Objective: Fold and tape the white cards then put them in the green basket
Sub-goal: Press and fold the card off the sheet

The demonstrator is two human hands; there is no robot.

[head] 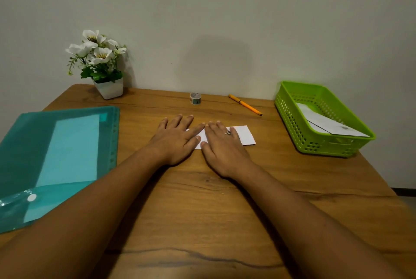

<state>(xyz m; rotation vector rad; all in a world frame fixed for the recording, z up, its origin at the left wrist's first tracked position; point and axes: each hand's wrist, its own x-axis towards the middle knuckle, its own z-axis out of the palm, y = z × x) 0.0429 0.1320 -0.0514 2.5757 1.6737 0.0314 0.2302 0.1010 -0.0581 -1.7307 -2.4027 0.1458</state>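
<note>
Wooden counter point(202, 200) holds our work. The green basket point(292, 119) at our right already contains one folded card point(326, 124), so we judge the task partly done. Our left hand point(177, 137) and right hand point(221, 143), fingers spread flat, press a white card point(246, 134) mid-counter. Taping remains; the tape roll point(195, 98) sits untouched beyond.

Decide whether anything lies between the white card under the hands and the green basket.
Nothing visible does. Only bare table separates the card from the basket; the orange pen lies farther back, off that path.
</note>
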